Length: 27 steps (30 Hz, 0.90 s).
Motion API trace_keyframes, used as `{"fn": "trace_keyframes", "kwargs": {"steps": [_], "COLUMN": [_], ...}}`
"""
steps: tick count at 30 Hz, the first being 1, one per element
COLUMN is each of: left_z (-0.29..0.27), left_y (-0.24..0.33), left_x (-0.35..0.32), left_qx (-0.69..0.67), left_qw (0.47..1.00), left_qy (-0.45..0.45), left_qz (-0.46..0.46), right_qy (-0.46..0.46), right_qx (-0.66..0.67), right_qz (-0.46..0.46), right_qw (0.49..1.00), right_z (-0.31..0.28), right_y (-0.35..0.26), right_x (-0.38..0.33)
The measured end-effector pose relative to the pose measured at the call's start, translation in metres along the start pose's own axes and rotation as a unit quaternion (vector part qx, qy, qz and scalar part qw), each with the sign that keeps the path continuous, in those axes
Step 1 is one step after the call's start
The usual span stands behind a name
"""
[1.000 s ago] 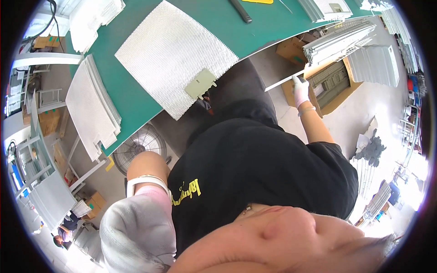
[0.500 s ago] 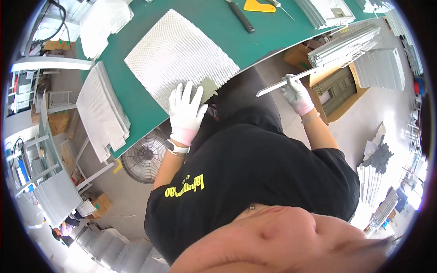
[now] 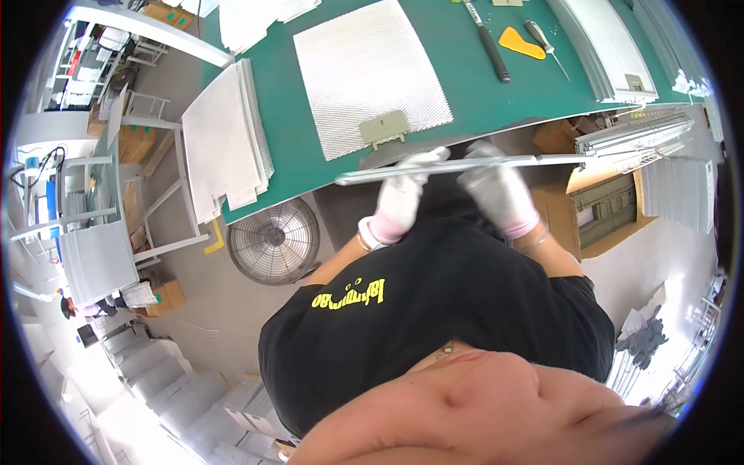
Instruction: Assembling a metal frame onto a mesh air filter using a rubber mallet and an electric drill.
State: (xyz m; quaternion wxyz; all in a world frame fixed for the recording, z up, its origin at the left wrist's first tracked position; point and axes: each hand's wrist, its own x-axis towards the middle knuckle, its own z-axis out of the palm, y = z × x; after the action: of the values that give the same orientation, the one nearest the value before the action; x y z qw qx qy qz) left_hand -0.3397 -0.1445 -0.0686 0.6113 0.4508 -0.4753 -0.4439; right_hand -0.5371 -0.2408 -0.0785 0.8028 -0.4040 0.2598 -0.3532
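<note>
A long, thin silver-white metal strip (image 3: 364, 177) lies across in front of my body, just off the near edge of the table. My left hand (image 3: 402, 198), in a white glove with a pink cuff, is closed around it near its left end. Further right, my right hand (image 3: 500, 198), gloved the same way and smeared by motion, has its fingers over the strip. Beyond them a silver mesh sheet (image 3: 360, 74) rests flat on the table. A small grey-green plastic piece (image 3: 384, 128) with prongs sits at the sheet's near edge.
The green table (image 3: 473, 105) carries a black-handled tool (image 3: 492, 54), a yellow scraper (image 3: 521, 43) and a screwdriver (image 3: 546, 44). Stacked mesh sheets (image 3: 225, 139) stand left, framed panels (image 3: 604, 46) right. A floor fan (image 3: 275, 236) and an open carton (image 3: 608, 209) flank me.
My left hand has left the mesh sheet and taken hold of the strip. The strip has come left in front of me, with my right hand still on it. The view has shifted.
</note>
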Motion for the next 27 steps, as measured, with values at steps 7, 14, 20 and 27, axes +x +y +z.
{"fn": "trace_keyframes", "kwargs": {"steps": [7,14,20,27], "left_z": [-0.171,-0.104,-0.075,-0.011], "left_y": [0.09,0.062,0.018,0.008], "left_x": [-0.037,-0.017,-0.026,-0.049], "left_qx": [-0.19,0.055,-0.052,-0.167], "left_qw": [0.925,0.983,0.987,0.964], "left_qy": [0.187,0.173,0.145,0.108], "left_qz": [0.27,0.028,-0.053,-0.175], "right_qy": [0.383,0.215,-0.09,-0.015], "right_qx": [0.272,0.127,0.314,-0.036], "right_qz": [-0.256,-0.367,-0.138,0.031], "right_qw": [0.845,0.896,0.935,0.999], "right_z": [-0.211,-0.135,-0.034,0.003], "right_y": [-0.134,-0.19,-0.074,-0.022], "right_x": [-0.046,0.032,0.192,0.149]}}
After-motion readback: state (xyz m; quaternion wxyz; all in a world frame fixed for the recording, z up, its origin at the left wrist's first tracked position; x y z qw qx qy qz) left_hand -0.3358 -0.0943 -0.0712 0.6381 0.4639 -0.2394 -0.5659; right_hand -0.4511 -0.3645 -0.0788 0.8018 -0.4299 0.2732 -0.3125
